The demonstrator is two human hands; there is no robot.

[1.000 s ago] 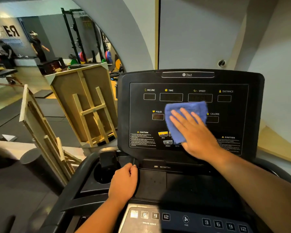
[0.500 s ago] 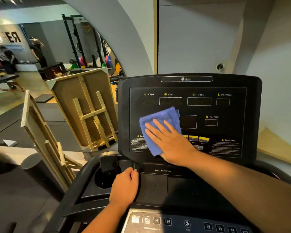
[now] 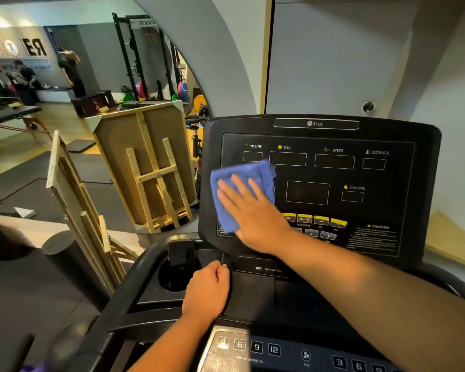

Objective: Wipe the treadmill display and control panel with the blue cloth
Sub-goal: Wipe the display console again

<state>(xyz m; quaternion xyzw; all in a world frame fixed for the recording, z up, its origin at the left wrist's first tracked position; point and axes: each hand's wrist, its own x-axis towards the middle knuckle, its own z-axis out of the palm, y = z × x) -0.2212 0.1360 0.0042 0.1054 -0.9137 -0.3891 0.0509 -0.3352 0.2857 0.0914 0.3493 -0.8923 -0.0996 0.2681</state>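
Blue cloth [image 3: 240,191] sits under your flat, open right hand [image 3: 253,213] on the display [image 3: 333,183]; sliding right could press the yellow buttons [image 3: 321,220]. Left hand [image 3: 206,292], curled shut, steadies.

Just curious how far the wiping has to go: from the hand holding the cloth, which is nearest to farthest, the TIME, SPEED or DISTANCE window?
From the right hand:
1. TIME window, just above the blue cloth.
2. SPEED window, top middle.
3. DISTANCE window, top right corner.

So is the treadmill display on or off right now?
Off, by the look of it: the display windows under INCLINE, TIME, SPEED and DISTANCE are dark, showing no lit digits.
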